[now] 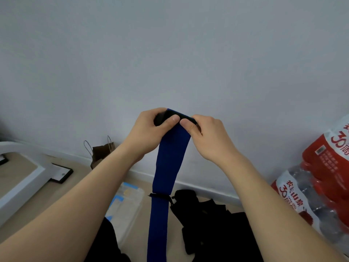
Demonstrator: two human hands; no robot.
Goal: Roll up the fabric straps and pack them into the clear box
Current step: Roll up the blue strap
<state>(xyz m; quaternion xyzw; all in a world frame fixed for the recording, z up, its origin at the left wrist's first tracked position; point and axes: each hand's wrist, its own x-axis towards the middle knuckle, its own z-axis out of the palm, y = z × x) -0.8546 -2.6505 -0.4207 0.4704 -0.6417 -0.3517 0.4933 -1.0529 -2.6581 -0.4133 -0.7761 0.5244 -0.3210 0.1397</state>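
A long blue fabric strap [167,173] hangs down the middle of the view from my raised hands, with a black buckle partway down it. My left hand [149,129] and my right hand [204,135] both pinch its top end, where a short black section is curled into a small roll between my thumbs and fingers. The clear box [126,207] lies on the floor below, left of the hanging strap, with blue tape marks on it. A heap of black straps [205,218] lies on the floor right of the blue one.
A brown paper bag [101,153] stands against the pale wall. A white bed frame [24,178] fills the left edge, with a dark flat frame [62,173] beside it. Shrink-wrapped packs of water bottles [321,186] are stacked at the right.
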